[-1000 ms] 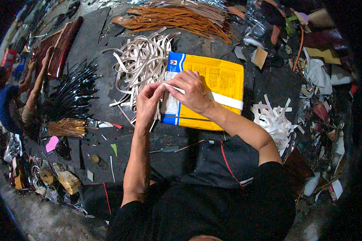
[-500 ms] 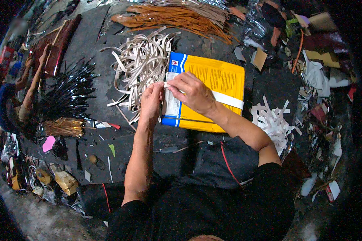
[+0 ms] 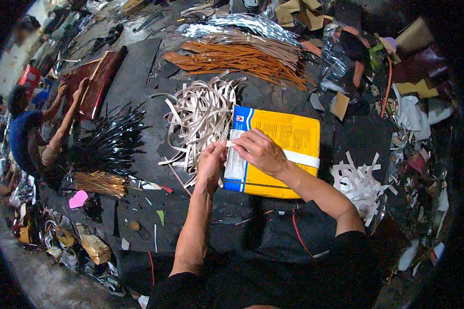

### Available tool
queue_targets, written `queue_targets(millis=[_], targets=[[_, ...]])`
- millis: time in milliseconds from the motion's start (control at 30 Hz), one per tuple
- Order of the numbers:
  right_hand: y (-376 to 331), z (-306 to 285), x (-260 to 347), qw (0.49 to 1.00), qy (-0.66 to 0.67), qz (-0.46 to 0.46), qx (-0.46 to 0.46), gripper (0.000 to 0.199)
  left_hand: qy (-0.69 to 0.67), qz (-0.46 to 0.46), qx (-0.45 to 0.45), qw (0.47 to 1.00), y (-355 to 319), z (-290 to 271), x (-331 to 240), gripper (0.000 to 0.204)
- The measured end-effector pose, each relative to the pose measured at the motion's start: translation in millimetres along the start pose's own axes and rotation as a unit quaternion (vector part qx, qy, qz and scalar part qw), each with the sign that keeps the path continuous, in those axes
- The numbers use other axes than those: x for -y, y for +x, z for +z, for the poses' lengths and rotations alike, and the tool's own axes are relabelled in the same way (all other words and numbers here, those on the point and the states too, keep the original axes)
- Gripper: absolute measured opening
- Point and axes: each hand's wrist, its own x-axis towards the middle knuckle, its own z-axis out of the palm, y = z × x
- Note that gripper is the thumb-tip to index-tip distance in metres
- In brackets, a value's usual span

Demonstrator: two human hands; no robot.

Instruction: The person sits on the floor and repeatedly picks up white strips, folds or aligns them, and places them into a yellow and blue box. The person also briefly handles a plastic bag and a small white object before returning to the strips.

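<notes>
A yellow and blue flat package (image 3: 283, 132) lies in front of me, with a broad white band (image 3: 302, 158) across its right part. My left hand (image 3: 210, 164) is closed at the package's left edge, pinching one end of a narrow off-white strip (image 3: 230, 143). Over the package, my right hand (image 3: 263, 153) pinches the same strip close by, so only a short piece shows between the fingers. A whitish patch (image 3: 235, 164) covers part of the blue edge under my hands. Beyond my left hand is a tangled heap of long off-white strips (image 3: 201, 121).
Short white strips (image 3: 363, 188) are piled right of the package. Brown-orange strips (image 3: 242, 59) lie at the back, and black strips (image 3: 108, 141) at the left. A co-worker (image 3: 28, 136) handles a dark red sheet (image 3: 95, 85) at far left. Scraps (image 3: 415, 118) litter the right side.
The view has tilted up, so everything sits lower and further right in the picture. Both hands still pinch the strip at the package's left edge, with little visible movement.
</notes>
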Motion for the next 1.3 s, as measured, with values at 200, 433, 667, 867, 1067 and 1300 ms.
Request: queue_targets(millis=[200, 433, 667, 867, 1067, 1300], targets=[[2.9, 5.0, 0.5, 0.999, 0.039, 0.018, -0.027, 0.009, -0.175, 0.011, -0.011, 0.985, 6.2, -6.0, 8.5, 0.027], [3.6, 5.5, -1.1, 0.999, 0.033, 0.01, -0.029, 0.01, 0.153, 0.071, -0.087, 0.982, -14.2, 13.0, -6.9, 0.026], [0.0, 8.6, -2.3, 0.998, 0.049, 0.011, -0.026, 0.011, 0.019, -0.017, -0.061, 0.998, -3.5, -1.9, -0.9, 0.023], [-2.6, 10.0, -6.2, 0.999, 0.049, 0.018, -0.013, 0.013, 0.015, -0.018, -0.068, 0.997, 18.4, -32.8, 13.2, 0.024], [-0.5, 11.3, -5.5, 0.993, 0.109, 0.051, -0.016, 0.013, -0.129, -0.004, -0.054, 0.99, 36.0, -84.7, 33.2, 0.033], [0.2, 3.7, -5.6, 0.994, 0.095, 0.044, -0.008, 0.017, -0.295, -0.049, 0.067, 0.952, -7.6, -10.7, -12.6, 0.041]])
